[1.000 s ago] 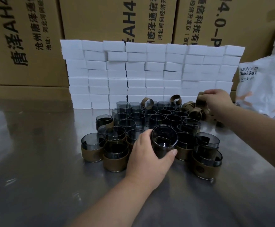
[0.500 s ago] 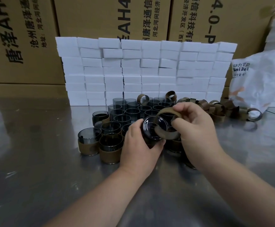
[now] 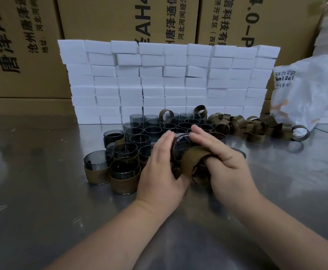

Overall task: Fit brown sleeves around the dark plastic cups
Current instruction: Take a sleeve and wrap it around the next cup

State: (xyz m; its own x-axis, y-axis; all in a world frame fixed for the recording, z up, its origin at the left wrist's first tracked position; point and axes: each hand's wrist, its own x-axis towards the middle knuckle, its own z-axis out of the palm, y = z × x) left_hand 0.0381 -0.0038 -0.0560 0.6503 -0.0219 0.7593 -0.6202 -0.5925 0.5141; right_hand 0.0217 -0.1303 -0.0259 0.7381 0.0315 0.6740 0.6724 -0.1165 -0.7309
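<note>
My left hand (image 3: pixel 160 170) grips a dark plastic cup (image 3: pixel 180 148) tilted on its side above the table, its base facing me. A brown sleeve (image 3: pixel 191 159) lies against the cup's near edge, with the fingers of my right hand (image 3: pixel 223 162) curled round and hooked through it. Behind and to the left stands a cluster of bare dark cups (image 3: pixel 153 131). Sleeved cups (image 3: pixel 124 179) stand at the front left. A heap of loose brown sleeves (image 3: pixel 254 126) lies at the back right.
A wall of stacked white boxes (image 3: pixel 169 80) stands behind the cups, with large cardboard cartons (image 3: pixel 104 18) behind it. A white plastic bag (image 3: pixel 311 90) sits at the right. The steel table (image 3: pixel 42 201) stretches toward me.
My right hand came back from the sleeve heap with a sleeve and now presses it onto the cup my left hand lifted and tilted.
</note>
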